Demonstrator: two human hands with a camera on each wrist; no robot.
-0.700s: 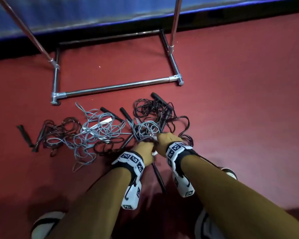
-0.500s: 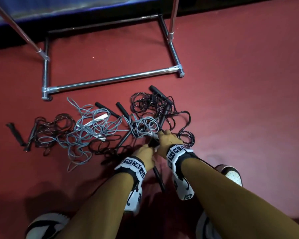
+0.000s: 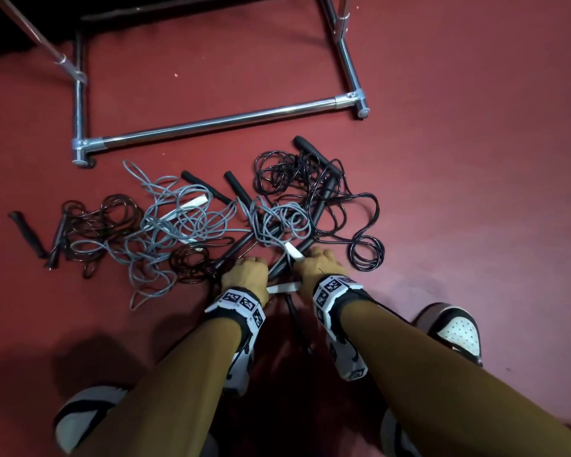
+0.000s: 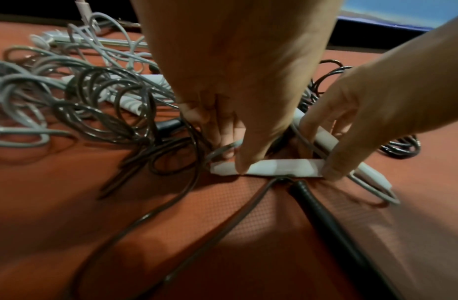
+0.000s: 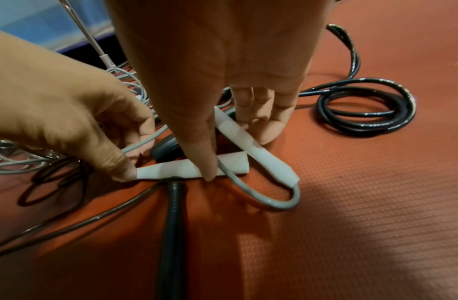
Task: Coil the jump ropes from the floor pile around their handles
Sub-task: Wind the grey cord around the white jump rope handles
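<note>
A tangle of grey jump ropes point(image 3: 178, 225) and black jump ropes point(image 3: 297, 179) lies on the red floor. Both hands work at its near edge. My left hand point(image 3: 244, 270) pinches the left end of a white handle point(image 3: 284, 287) lying crosswise on the floor point(image 4: 269, 167) point(image 5: 171, 169). My right hand point(image 3: 317, 263) grips a second white handle point(image 3: 292, 252) point(image 5: 251, 142) between fingers and thumb. Its thumb tip also presses the first handle. A grey rope loop point(image 5: 274, 203) runs out of the second handle's end.
A black handle point(image 3: 294, 311) point(image 5: 171, 223) lies on the floor between my wrists. A small black rope coil point(image 3: 366, 255) sits right of my right hand. A chrome rack base point(image 3: 218, 122) stands beyond the pile. My shoes point(image 3: 455, 331) point(image 3: 80, 420) flank my arms.
My hands have drawn slightly apart and nearer to me, and a white handle now shows crosswise between them. The head view has tilted down.
</note>
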